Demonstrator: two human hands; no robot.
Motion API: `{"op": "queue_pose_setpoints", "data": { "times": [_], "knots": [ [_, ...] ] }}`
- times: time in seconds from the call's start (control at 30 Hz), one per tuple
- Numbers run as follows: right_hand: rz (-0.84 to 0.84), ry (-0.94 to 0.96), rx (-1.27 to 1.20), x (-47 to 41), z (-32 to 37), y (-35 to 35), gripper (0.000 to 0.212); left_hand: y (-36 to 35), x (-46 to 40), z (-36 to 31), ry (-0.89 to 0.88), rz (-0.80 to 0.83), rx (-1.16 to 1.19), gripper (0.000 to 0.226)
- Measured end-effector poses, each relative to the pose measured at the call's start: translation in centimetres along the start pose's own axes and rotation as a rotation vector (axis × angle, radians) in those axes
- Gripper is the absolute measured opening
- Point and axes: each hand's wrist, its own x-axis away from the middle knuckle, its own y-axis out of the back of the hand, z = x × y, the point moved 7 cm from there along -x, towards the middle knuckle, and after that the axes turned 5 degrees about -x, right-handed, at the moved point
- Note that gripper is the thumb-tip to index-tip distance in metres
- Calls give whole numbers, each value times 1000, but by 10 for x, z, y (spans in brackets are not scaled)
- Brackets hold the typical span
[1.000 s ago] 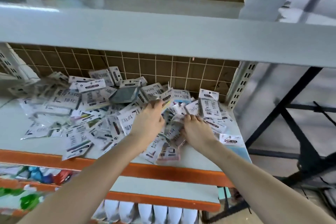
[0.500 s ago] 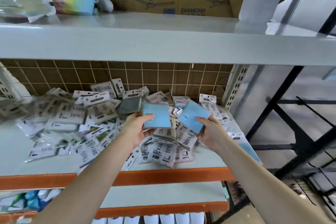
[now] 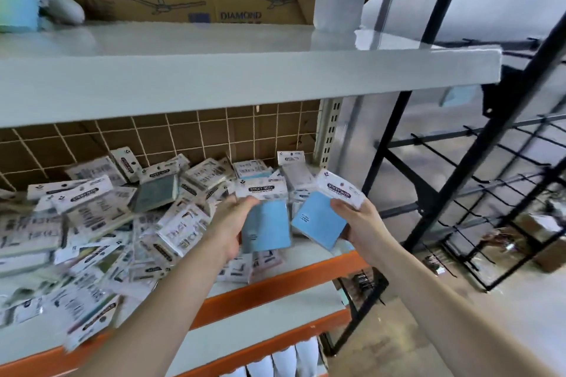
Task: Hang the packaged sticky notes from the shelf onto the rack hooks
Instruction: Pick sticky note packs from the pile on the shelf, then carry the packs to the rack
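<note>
Both hands had lifted and swung to the right since a second ago, when they were digging in the pile. Each one now held a blue pack up off the shelf (image 3: 275,277). The left hand (image 3: 230,228) gripped the left pack (image 3: 266,223) by its side. The right hand (image 3: 358,225) gripped the right pack (image 3: 320,219), which was tilted. The two packs were close together but apart. Behind and to the left, the pile (image 3: 101,217) of packs lay on the shelf. Far off to the right stood the black rack (image 3: 490,193) with its hooks.
</note>
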Motion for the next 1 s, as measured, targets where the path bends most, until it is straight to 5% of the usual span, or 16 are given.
{"op": "queue_pose_setpoints", "data": {
  "times": [0.2,0.53,0.67,1.0],
  "knots": [
    [-36,198,240,27,46,46,15,-59,32,-38,-330,-14,-214,6],
    [-183,368,439,82,115,188,4,-228,106,-33,-677,207,-320,12],
    [-204,402,426,92,138,250,18,-288,146,-35,-871,176,-369,12],
    [-265,468,336,93,214,351,17,-400,191,-50,-902,96,-253,10]
  ]
}}
